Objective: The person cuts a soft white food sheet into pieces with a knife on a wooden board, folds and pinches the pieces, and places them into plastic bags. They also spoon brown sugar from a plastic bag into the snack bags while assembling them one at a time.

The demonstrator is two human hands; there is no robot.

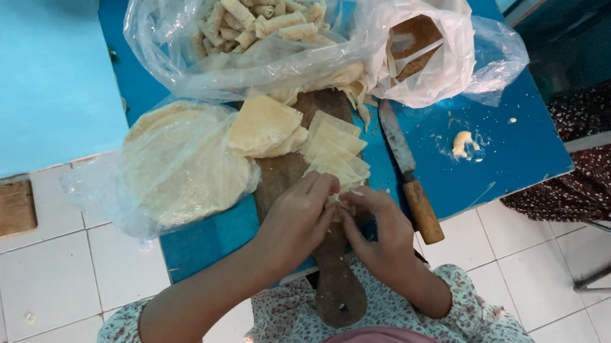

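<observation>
Left hand (297, 218): fingers curled down over a small pale wrapper piece (337, 200), pinching it against the wooden board (298, 176). Right hand (374, 225): fingertips closed on the same piece from the other side, touching the left hand's fingertips. The piece lies between both hands, on the board, mostly hidden by the fingers.

Just beyond the fingertips: fanned stack of square wrapper sheets (335, 153), resting on the board and overlapping its edge.

Beyond the left hand: folded stack of wedge-cut wrappers (263, 126) on the board's far end.

Further out to the left: clear plastic bag (105, 194) lying flat, holding a pile of round flat wrappers (178, 159).

Far beyond both hands: large clear bag (177, 56), open, containing many pale rolled pieces (257, 12); its lower edge overhangs the board's far end.

Beyond the right hand: white plastic bag (446, 63), open, a brown block (417, 36) inside.

Beside the right hand, on its outer side: knife (409, 175) with wooden handle, lying along the board on the blue table (502, 149).

Past the knife: small smear of pale paste (463, 144) on the table.
</observation>
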